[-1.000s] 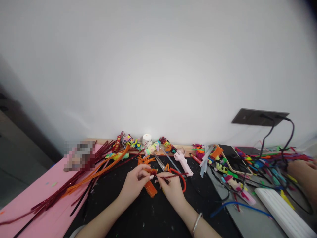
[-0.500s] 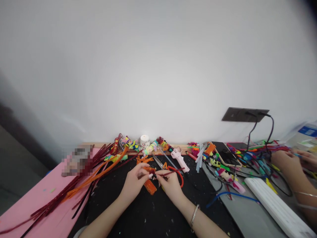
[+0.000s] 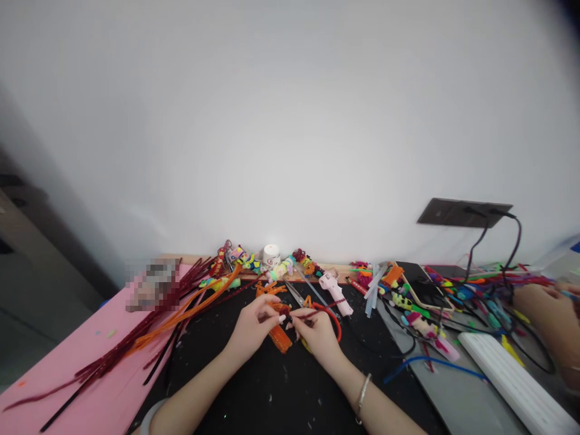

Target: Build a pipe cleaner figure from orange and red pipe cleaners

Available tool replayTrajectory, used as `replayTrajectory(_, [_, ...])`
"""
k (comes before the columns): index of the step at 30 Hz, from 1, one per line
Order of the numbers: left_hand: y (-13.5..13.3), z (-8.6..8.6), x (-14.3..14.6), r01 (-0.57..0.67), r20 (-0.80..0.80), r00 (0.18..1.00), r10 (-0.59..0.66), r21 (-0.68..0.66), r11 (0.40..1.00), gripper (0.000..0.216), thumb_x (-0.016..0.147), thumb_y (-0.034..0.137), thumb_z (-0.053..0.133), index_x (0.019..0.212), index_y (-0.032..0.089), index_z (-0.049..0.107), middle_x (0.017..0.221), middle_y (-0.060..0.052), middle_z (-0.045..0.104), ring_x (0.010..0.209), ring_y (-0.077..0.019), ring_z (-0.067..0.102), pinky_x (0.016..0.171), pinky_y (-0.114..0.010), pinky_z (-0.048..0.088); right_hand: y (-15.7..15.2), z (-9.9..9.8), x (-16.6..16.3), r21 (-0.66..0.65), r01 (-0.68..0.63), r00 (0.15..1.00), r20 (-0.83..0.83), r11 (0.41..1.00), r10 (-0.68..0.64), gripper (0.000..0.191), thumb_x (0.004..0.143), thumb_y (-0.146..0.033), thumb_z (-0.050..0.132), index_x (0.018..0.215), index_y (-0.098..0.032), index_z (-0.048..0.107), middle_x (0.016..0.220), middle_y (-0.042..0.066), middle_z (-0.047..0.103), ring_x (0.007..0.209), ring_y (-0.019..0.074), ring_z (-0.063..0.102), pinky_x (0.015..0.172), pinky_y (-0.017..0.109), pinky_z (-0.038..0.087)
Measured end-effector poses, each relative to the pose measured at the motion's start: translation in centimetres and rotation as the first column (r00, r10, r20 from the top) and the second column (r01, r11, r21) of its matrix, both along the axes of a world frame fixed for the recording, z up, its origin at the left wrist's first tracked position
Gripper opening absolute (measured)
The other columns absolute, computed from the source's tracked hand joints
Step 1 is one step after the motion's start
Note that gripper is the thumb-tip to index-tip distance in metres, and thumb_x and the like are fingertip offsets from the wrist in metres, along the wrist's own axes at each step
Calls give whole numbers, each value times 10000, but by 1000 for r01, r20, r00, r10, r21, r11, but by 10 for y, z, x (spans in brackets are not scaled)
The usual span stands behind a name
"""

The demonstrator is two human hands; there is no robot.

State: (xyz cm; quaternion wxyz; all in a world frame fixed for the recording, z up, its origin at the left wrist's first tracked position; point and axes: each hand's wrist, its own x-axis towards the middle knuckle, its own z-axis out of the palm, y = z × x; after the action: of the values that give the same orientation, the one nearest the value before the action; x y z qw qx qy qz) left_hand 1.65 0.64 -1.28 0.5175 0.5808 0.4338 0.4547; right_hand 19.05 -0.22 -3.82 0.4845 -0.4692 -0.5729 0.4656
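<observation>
The left hand (image 3: 254, 326) had its grip pinched on a small fuzzy bit (image 3: 285, 309) — the right hand (image 3: 321, 338) pinched a dark red stick (image 3: 335, 303).

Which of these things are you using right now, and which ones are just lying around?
In use:
Orange fuzzy piece, in the left hand
Dark red fuzzy strip, pinched by the right hand

Lying about, untouched by those hands:
Scissors, perhaps a tool for this work
Pink gun-shaped tool, likewise
Phone
Blue strip
White cup
</observation>
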Motion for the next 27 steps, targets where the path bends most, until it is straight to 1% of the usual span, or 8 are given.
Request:
replayTrajectory(5, [1,1,0,18,19,1000,-17,-28,999,288,705,234,711,955,161,587,610,33,670,602,-156,630,654,-276,467,-3,8,0,-13,-12,1000,5,1000,12,148,768,-283,638,735,-168,725,631,43,706,441,131,553,467,247,454])
replayTrajectory(10, [1,0,-1,43,56,998,-43,-2,999,289,712,203,697,978,169,589,643,35,669,649,-163,662,696,-291,498,-4,16,-1,-49,-12,999,-30,999,10,140,738,-279,639,726,-163,716,602,32,687,437,121,533,468,239,441])
replayTrajectory(14, [0,-1,-1,50,39,998,-51,26,998,286,723,203,687,993,170,598,698,18,672,697,-174,682,711,-298,514,-4,21,-3,-69,-16,999,-42,997,14,153,716,-285,632,713,-156,716,560,21,662,427,117,516,463,236,428])
replayTrajectory(18, [-1,-1,-2,61,6,998,-61,55,997,265,744,219,677,994,171,604,743,-2,680,722,-186,693,710,-304,519,-4,22,-3,-102,-4,998,-64,995,-3,153,693,-301,656,698,-156,706,556,23,664,420,117,517,461,237,431])
replayTrajectory(21, [-1,-1,-2,74,-6,997,-74,70,995,236,767,213,653,994,171,606,736,-6,690,718,-190,697,715,-307,517,-4,22,-2,-130,0,996,-86,992,-11,151,684,-306,682,709,-159,706,545,17,660,405,115,508,453,238,428])
replayTrajectory(23, [-1,0,-2,78,-5,997,-77,72,994,233,773,201,640,1001,170,607,718,-2,690,713,-186,692,719,-303,511,-3,22,-1,-124,-20,995,-97,992,8,158,692,-314,694,714,-159,715,532,14,651,397,116,499,450,242,423])
replayTrajectory(25, [0,0,-3,81,-10,997,-80,66,995,269,771,197,639,1036,167,609,699,8,681,693,-174,676,703,-292,499,-2,21,-1,-109,-45,994,-104,993,33,163,706,-320,701,709,-160,728,522,13,646,396,117,495,454,248,421])
replayTrajectory(27, [0,2,-3,85,-1,996,-85,49,995,369,762,197,648,1126,160,595,672,25,661,661,-159,650,689,-284,487,-1,20,0,-103,-53,992,-118,993,41,161,709,-323,710,706,-165,741,522,15,651,397,117,492,457,251,420])
